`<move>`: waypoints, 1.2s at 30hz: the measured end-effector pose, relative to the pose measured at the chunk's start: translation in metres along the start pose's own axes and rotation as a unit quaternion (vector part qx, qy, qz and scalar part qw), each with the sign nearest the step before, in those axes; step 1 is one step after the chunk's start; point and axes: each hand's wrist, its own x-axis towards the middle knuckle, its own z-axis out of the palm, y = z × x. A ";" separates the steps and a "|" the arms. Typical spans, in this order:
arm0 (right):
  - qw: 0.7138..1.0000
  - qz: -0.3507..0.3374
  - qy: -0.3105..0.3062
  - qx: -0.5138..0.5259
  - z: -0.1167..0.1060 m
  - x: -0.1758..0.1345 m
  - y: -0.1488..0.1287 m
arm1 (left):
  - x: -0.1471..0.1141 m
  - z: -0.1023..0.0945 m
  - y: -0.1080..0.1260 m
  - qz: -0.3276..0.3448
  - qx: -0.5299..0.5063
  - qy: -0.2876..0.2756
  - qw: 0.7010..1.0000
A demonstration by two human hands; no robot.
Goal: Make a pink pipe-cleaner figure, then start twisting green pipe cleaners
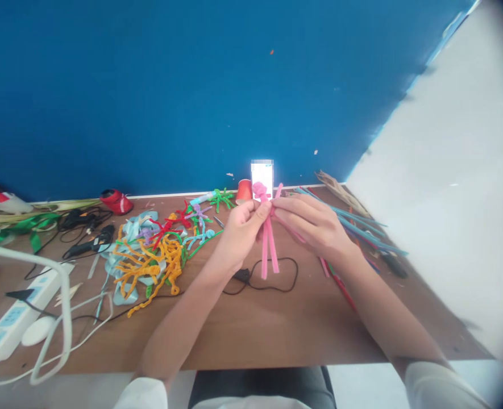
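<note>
Left hand (243,232) and right hand (317,221) pinch one pink fuzzy-stem piece (265,244) above a brown table (255,335), its bunched top upright, two straight strands dangling. Below snakes a black cable (243,276); at left sprawls a tangle of orange stems (149,266). Farther back stand one red cup-shaped object (244,190) and one lit screen (260,172), partly blocked by the pink top, before a blue wall (191,85).

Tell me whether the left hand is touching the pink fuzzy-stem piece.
Touching. The head view shows it: the left hand pinches the pink fuzzy-stem piece with its thumb, just below the bunched top.
</note>
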 end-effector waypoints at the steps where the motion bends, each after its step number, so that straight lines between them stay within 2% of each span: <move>1: 1.000 0.007 0.002 0.004 0.001 0.000 0.000 | -0.001 0.001 0.000 -0.001 -0.002 -0.003 1.000; 5: 0.996 0.049 -0.007 0.068 0.003 0.000 0.000 | -0.003 0.004 0.002 -0.009 -0.006 0.006 1.000; 8: 0.993 0.051 0.005 0.104 0.002 -0.001 0.001 | -0.003 0.003 0.004 -0.009 -0.011 0.007 1.000; 14: 0.998 0.023 0.010 0.064 -0.002 -0.003 0.004 | -0.001 -0.002 0.000 -0.007 -0.008 0.001 1.000; 17: 0.998 0.031 0.014 0.048 0.000 -0.001 0.001 | 0.000 -0.001 -0.002 0.001 0.009 0.007 1.000; 21: 0.995 0.099 0.021 0.014 0.003 0.005 -0.007 | -0.003 0.005 -0.004 0.049 0.067 0.041 0.996; 23: 0.983 0.166 0.038 0.064 0.003 0.007 -0.011 | -0.005 0.006 -0.004 0.106 0.135 0.062 0.983; 25: 0.945 0.261 0.047 0.191 0.002 0.010 -0.016 | -0.006 0.002 -0.004 0.187 0.232 0.069 0.952; 26: 0.908 0.313 0.047 0.275 0.001 0.011 -0.019 | -0.006 -0.001 -0.004 0.234 0.285 0.064 0.927; 27: 0.857 0.364 0.042 0.363 0.000 0.012 -0.022 | -0.005 -0.006 -0.004 0.285 0.330 0.049 0.899; 29: 0.723 0.447 0.020 0.526 -0.002 0.014 -0.027 | -0.003 -0.014 -0.004 0.367 0.383 -0.006 0.848; 31: 0.592 0.494 -0.009 0.637 -0.001 0.016 -0.031 | -0.002 -0.020 -0.004 0.394 0.399 -0.040 0.827; 32: 0.546 0.506 -0.018 0.667 0.000 0.017 -0.032 | -0.002 -0.021 -0.003 0.393 0.397 -0.040 0.829; 33: 0.522 0.515 -0.019 0.680 0.001 0.017 -0.032 | -0.001 -0.021 -0.003 0.382 0.389 -0.030 0.838; 34: 0.518 0.521 -0.011 0.679 0.002 0.017 -0.031 | -0.001 -0.019 -0.002 0.360 0.377 -0.011 0.853; 35: 0.530 0.524 0.002 0.667 0.003 0.017 -0.029 | -0.001 -0.017 -0.001 0.328 0.360 0.010 0.874; 36: 0.555 0.526 0.017 0.644 0.004 0.016 -0.027 | 0.000 -0.015 0.001 0.288 0.337 0.032 0.896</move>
